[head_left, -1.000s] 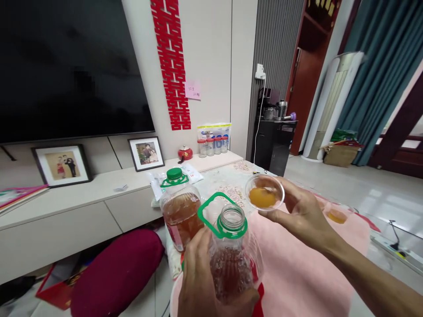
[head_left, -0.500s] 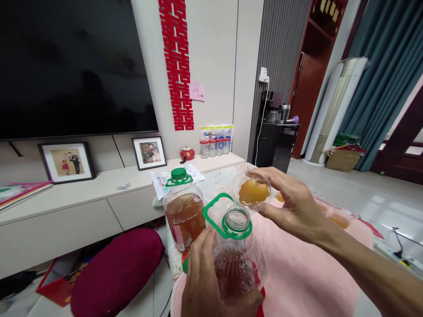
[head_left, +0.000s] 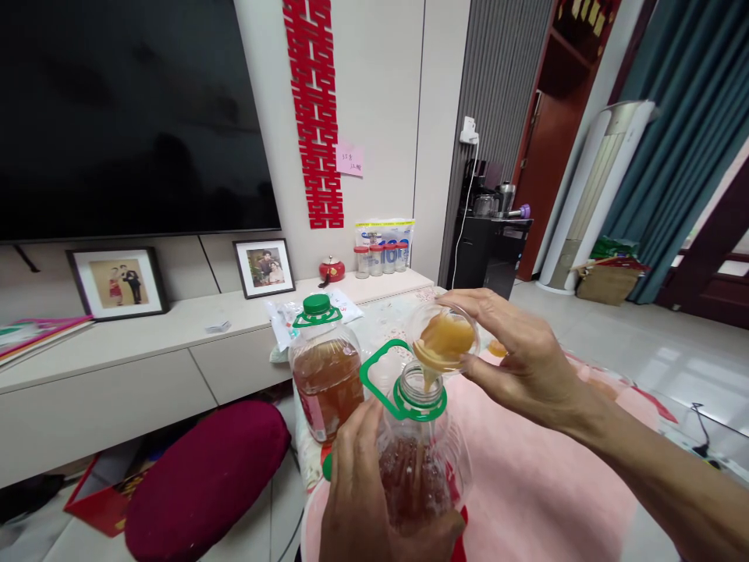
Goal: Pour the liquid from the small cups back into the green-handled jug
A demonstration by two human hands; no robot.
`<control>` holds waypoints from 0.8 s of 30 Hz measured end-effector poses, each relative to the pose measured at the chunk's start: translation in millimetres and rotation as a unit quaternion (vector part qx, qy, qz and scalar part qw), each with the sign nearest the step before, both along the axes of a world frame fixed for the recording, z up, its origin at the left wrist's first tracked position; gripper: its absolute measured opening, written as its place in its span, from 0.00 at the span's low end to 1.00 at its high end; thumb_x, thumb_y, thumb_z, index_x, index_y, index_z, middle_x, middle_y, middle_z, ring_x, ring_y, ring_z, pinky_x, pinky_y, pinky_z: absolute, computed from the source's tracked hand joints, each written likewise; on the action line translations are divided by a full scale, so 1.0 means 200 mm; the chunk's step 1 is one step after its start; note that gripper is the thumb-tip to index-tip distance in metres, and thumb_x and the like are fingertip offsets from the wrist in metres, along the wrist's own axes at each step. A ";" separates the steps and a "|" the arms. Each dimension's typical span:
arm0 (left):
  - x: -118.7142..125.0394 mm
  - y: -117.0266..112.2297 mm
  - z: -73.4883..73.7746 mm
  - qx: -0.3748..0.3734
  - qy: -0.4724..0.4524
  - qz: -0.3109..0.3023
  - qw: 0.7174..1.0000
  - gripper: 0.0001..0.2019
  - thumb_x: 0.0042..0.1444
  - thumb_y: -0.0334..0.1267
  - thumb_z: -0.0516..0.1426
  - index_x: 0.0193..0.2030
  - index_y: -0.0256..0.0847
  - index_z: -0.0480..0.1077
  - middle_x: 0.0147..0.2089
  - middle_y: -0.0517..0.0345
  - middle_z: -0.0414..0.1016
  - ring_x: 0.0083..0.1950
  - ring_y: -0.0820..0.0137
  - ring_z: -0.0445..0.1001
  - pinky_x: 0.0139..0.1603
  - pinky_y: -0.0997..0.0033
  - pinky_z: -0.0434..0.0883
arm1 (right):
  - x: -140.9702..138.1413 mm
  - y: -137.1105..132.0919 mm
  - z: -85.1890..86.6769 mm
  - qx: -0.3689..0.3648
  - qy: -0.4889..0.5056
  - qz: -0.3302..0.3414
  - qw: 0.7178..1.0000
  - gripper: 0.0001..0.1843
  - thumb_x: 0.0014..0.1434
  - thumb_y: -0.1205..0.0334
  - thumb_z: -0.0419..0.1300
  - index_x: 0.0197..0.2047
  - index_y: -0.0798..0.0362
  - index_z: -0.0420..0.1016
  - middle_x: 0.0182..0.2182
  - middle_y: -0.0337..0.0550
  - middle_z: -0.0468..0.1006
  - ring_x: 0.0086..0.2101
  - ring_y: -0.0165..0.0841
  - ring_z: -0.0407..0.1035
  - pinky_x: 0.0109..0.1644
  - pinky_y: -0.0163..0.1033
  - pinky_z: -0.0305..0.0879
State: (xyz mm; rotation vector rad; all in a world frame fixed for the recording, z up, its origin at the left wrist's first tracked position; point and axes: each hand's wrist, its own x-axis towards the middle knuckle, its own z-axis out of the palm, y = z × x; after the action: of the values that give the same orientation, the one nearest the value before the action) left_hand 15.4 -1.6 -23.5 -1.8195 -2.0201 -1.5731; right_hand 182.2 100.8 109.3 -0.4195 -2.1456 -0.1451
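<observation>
My left hand [head_left: 363, 499] is wrapped round the lower body of a clear plastic bottle [head_left: 459, 460] with a green carrying handle [head_left: 374, 381] at its neck. The bottle's mouth is uncapped, and reddish-brown liquid with bubbles stands inside. Over that mouth, my right hand [head_left: 515, 351] grips a clear plastic cup [head_left: 417, 320], tilted to the left. Cloudy amber liquid [head_left: 448, 339] runs from the cup's lip into the bottle. Behind and left stands a second bottle [head_left: 328, 367] of brown liquid, its green cap [head_left: 317, 304] on. Part of a green cap [head_left: 327, 467] shows beside my left hand.
A pink cloth [head_left: 544, 468] covers the table's near part. Plastic packets [head_left: 345, 306] lie behind the capped bottle. Left are a low cabinet [head_left: 134, 367] with framed photos [head_left: 264, 269] and a maroon stool [head_left: 211, 484]. Red-lidded jars [head_left: 375, 261] stand at the back.
The cup in my right hand has tipped further left, and its liquid now streams into the open bottle. My left hand has kept its hold on the bottle.
</observation>
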 end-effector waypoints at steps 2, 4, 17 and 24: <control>0.00 0.00 0.00 0.004 0.004 0.006 1.000 0.57 0.26 0.40 0.69 0.67 0.57 0.49 0.62 0.45 0.68 0.63 0.44 0.72 0.60 0.41 0.79 | 0.00 0.00 0.00 0.002 -0.004 0.002 1.000 0.29 0.54 0.80 0.60 0.59 0.56 0.71 0.52 0.55 0.80 0.54 0.41 0.74 0.58 0.48 0.74; 0.00 0.01 -0.01 0.005 0.004 0.004 1.000 0.57 0.25 0.40 0.69 0.66 0.57 0.48 0.62 0.44 0.68 0.64 0.43 0.71 0.60 0.40 0.78 | 0.00 0.00 0.00 0.007 -0.008 0.001 1.000 0.29 0.54 0.80 0.60 0.59 0.56 0.71 0.52 0.55 0.80 0.54 0.41 0.74 0.58 0.49 0.74; -0.07 0.01 -0.06 -0.017 -0.030 -0.048 0.998 0.51 0.35 0.53 0.68 0.68 0.58 0.52 0.66 0.49 0.68 0.68 0.46 0.69 0.66 0.38 0.75 | -0.01 -0.01 0.02 0.083 -0.040 -0.027 0.995 0.28 0.56 0.79 0.58 0.60 0.59 0.70 0.53 0.60 0.79 0.54 0.44 0.74 0.57 0.50 0.75; -0.03 0.02 -0.05 0.004 -0.019 -0.023 1.000 0.54 0.29 0.45 0.69 0.67 0.55 0.53 0.66 0.45 0.69 0.67 0.41 0.69 0.64 0.35 0.75 | -0.01 -0.02 0.04 0.114 -0.050 -0.044 0.991 0.26 0.59 0.77 0.56 0.61 0.56 0.69 0.53 0.58 0.79 0.54 0.44 0.75 0.57 0.51 0.76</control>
State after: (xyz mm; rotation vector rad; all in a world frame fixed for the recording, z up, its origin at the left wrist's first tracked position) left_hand 9.0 1.9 -32.9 -1.8619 -1.9989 -1.6357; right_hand 179.8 96.8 118.2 -0.3782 -2.1777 -0.4657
